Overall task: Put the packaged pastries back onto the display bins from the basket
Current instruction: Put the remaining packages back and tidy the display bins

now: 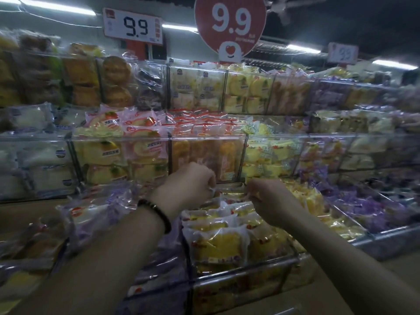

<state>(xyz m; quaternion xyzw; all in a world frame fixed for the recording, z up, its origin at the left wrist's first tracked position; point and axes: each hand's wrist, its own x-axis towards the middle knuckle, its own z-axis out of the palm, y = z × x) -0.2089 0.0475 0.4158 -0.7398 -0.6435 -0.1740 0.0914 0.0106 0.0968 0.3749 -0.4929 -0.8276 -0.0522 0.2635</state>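
Note:
Both my hands reach over a clear display bin (245,271) full of yellow packaged pastries (218,244). My left hand (191,180), with a dark bead bracelet on the wrist, has its fingers curled and pinches the left edge of a wrapped pastry (229,192) at the back of that bin. My right hand (270,198) pinches the right edge of the same packet. The packet is stretched between the two hands, just above the row of stacked ones. The basket is out of sight.
Tiered clear bins of wrapped cakes fill the shelves ahead: strawberry-print packs (127,133), orange packs (204,155), purple-wrapped ones (363,205) to the right. Price signs reading 9.9 (134,26) hang above. A metal shelf edge (386,237) runs along the lower right.

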